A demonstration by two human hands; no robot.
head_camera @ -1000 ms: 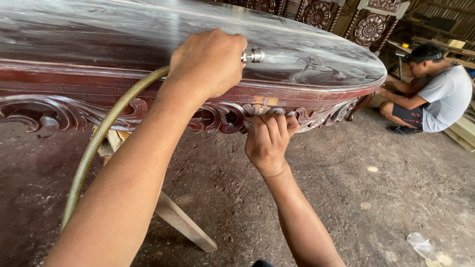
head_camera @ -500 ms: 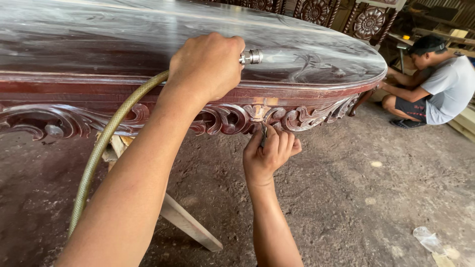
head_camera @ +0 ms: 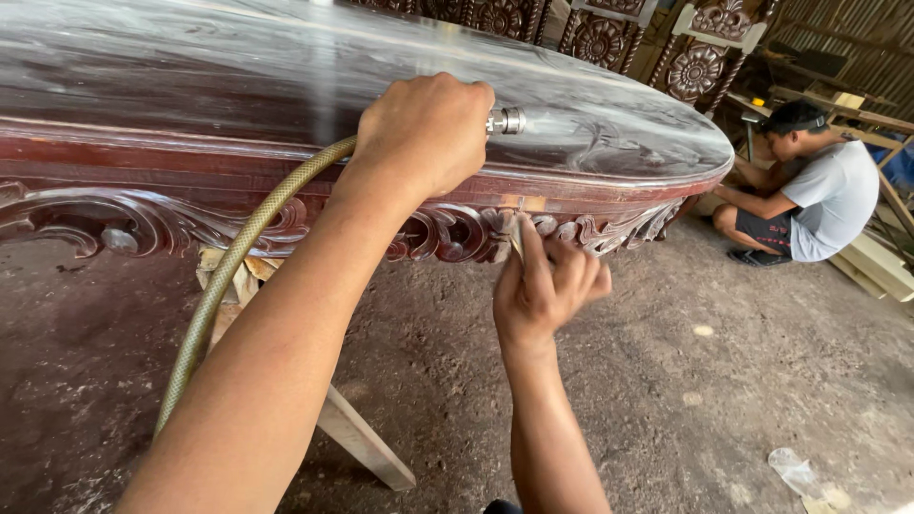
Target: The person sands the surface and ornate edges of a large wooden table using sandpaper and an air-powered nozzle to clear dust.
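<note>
Fingers of the left hand (head_camera: 424, 133) wrap a hose nozzle (head_camera: 505, 121) over the glossy carved worktop (head_camera: 190, 76); right hand (head_camera: 547, 286) pinches sandpaper (head_camera: 515, 238) against its scrollwork, above a dusty dirt floor (head_camera: 666, 400).

Open floor (head_camera: 666, 400) beneath carved apron (head_camera: 457, 233)

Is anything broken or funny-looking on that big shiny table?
Yes. On the carved edge of the dark red table there is a small pale patch of bare-looking wood, unlike the glossy finish around it. It sits just above the right hand. The left hand grips a hose nozzle.
</note>
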